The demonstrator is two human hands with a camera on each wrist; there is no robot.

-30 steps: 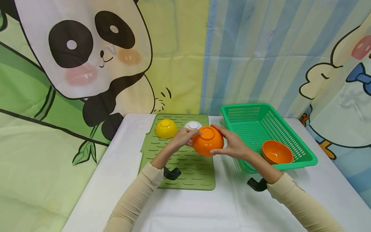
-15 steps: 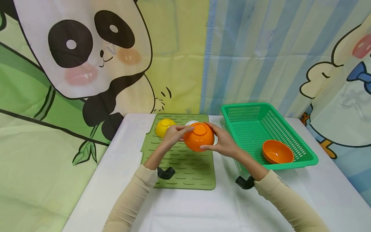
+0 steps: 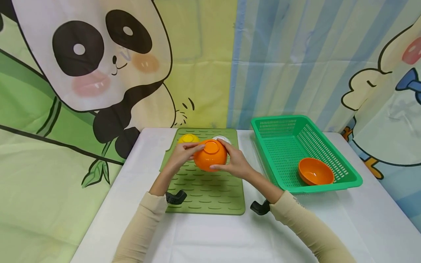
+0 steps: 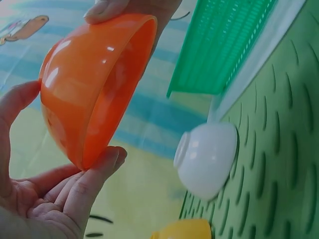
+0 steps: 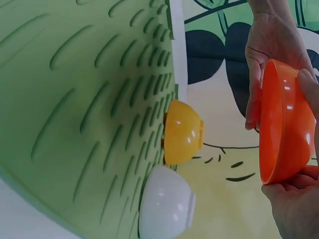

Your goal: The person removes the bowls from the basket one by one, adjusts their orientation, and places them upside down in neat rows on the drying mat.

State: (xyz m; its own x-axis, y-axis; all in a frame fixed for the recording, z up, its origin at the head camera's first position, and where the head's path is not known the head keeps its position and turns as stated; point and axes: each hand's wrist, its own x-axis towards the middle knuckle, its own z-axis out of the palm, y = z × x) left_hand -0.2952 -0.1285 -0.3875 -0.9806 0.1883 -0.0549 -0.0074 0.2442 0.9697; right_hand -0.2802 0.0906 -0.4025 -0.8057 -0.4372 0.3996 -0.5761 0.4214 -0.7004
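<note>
An orange bowl (image 3: 210,157) is held upside down above the green drying mat (image 3: 210,199), its foot ring facing up. My left hand (image 3: 180,155) grips its left side, the thumb at the foot and the fingertips under the rim in the left wrist view. On the opposite side my right hand (image 3: 237,163) holds the bowl between thumb and fingers. Behind it on the mat, a yellow bowl (image 5: 183,133) and a white bowl (image 4: 209,159) rest upside down, side by side. In the head view, both are partly hidden by the orange bowl and left hand.
To the right of the mat stands a green plastic basket (image 3: 274,153) with a second orange bowl (image 3: 315,171) in its near right corner. A white cloth covers the table (image 3: 210,241). A printed curtain (image 3: 204,73) hangs close behind its far edge.
Both hands have carried the orange bowl left, from the mat's right edge to over its middle. The white bowl now shows to the right of the held bowl, and more of the yellow one is covered.
</note>
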